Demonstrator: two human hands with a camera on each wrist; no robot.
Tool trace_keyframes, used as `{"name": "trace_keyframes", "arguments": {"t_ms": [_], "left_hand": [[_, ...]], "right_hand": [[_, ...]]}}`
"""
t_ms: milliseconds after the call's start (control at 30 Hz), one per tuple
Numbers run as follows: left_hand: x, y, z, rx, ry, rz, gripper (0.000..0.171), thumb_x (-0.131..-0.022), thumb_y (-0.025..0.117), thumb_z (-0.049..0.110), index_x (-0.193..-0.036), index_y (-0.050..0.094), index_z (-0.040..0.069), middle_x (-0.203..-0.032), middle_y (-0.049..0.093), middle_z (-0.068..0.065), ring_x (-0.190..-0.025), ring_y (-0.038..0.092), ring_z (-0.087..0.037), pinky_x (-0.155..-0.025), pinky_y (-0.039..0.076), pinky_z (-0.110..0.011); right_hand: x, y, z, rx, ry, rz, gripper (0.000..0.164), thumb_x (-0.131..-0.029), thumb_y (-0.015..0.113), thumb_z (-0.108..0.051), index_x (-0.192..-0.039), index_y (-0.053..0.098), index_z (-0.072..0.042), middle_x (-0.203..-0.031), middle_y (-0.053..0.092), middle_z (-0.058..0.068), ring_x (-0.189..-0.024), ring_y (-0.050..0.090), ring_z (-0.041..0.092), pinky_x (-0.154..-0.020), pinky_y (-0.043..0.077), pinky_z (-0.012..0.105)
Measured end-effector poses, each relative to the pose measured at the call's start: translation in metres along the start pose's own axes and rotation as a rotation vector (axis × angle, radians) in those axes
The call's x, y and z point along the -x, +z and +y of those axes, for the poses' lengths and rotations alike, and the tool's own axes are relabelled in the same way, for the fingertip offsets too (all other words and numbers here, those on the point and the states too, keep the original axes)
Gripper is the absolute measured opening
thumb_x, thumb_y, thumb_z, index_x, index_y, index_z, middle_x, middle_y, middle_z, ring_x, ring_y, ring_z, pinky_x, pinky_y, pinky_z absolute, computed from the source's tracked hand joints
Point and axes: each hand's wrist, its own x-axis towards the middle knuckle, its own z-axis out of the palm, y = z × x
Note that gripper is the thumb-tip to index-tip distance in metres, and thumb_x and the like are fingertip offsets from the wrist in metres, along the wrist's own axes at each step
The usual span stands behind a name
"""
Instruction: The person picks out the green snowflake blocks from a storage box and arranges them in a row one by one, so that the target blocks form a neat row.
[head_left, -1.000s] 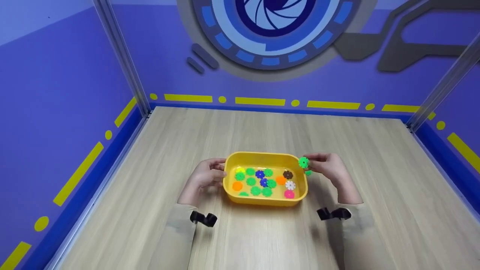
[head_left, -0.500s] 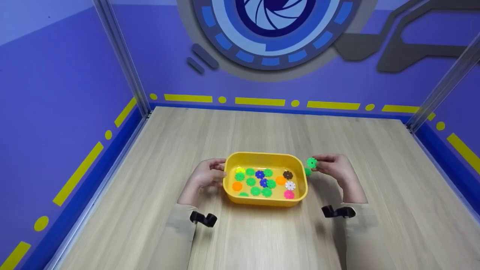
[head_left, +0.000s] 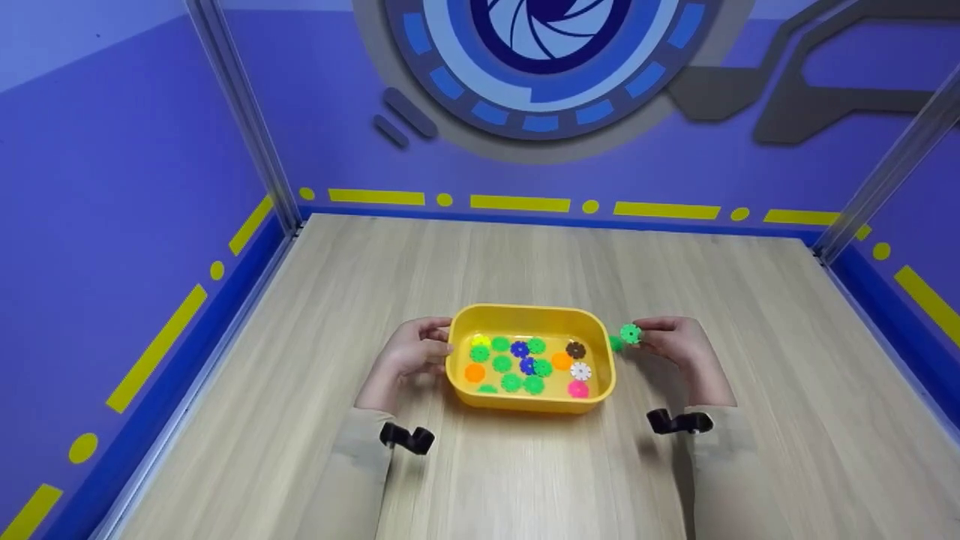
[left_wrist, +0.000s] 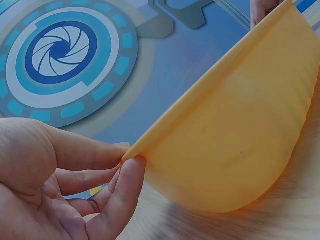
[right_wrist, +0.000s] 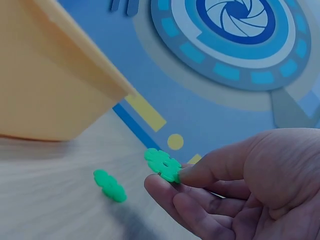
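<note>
Yellow plastic forms a round-cornered rectangular bin [head_left: 532,403] on the pale wood-grain table [head_left: 517,480]; thumb and fingers of the left hand [head_left: 405,347] pinch its left rim. Off the other end, the right hand [head_left: 679,349] grasps a bright green, notched plastic disc [head_left: 630,334] by the edge between thumb and fingers, above the table. A second green notched disc [head_left: 616,343] is just beside the bin's right wall, apart from the held one. Inside lie more green discs [head_left: 511,382], plus a brown disc [head_left: 575,350], a white disc [head_left: 580,370] and a pink disc [head_left: 577,389] towards the right.
</note>
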Motion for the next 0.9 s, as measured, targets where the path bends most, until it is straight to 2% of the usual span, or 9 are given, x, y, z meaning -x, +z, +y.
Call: {"name": "trace_keyframes", "arguments": {"t_ms": [167,333,667,900], "left_hand": [[0.001,0.000,0.001,0.002,-0.005,0.002,0.057,-0.089,0.069,-0.006,-0.144,0.058,0.006,-0.112,0.061,-0.010,-0.075,0.063,-0.017,-0.072,0.065,-0.038],[0.001,0.000,0.001,0.008,-0.001,0.008,0.057,-0.087,0.070,-0.008,-0.142,0.059,0.004,-0.107,0.062,-0.009,-0.069,0.062,-0.016,-0.070,0.065,-0.037],[0.000,0.000,-0.001,-0.006,0.003,0.010,0.056,-0.088,0.069,-0.007,-0.141,0.060,0.005,-0.111,0.062,-0.011,-0.074,0.063,-0.017,-0.072,0.065,-0.039],[-0.001,0.000,-0.001,-0.015,-0.005,0.011,0.055,-0.089,0.069,-0.006,-0.142,0.060,0.006,-0.113,0.061,-0.011,-0.077,0.063,-0.017,-0.073,0.065,-0.038]], "right_hand": [[-0.004,0.001,0.008,0.043,0.052,0.005,0.040,-0.098,0.062,-0.007,-0.134,0.062,0.010,-0.119,0.074,0.019,-0.085,0.071,0.005,-0.078,0.060,0.019],[-0.006,0.001,0.015,0.040,0.042,-0.017,0.041,-0.099,0.057,-0.004,-0.136,0.057,0.014,-0.118,0.074,0.023,-0.084,0.074,0.007,-0.078,0.062,0.020],[-0.006,0.005,0.016,0.036,0.060,0.033,0.038,-0.098,0.057,-0.002,-0.131,0.059,0.018,-0.120,0.069,0.031,-0.078,0.071,0.007,-0.076,0.063,0.023],[-0.006,0.007,0.015,0.063,0.074,0.066,0.037,-0.097,0.059,-0.004,-0.128,0.062,0.015,-0.112,0.073,0.024,-0.075,0.069,0.006,-0.070,0.061,0.019]]}}
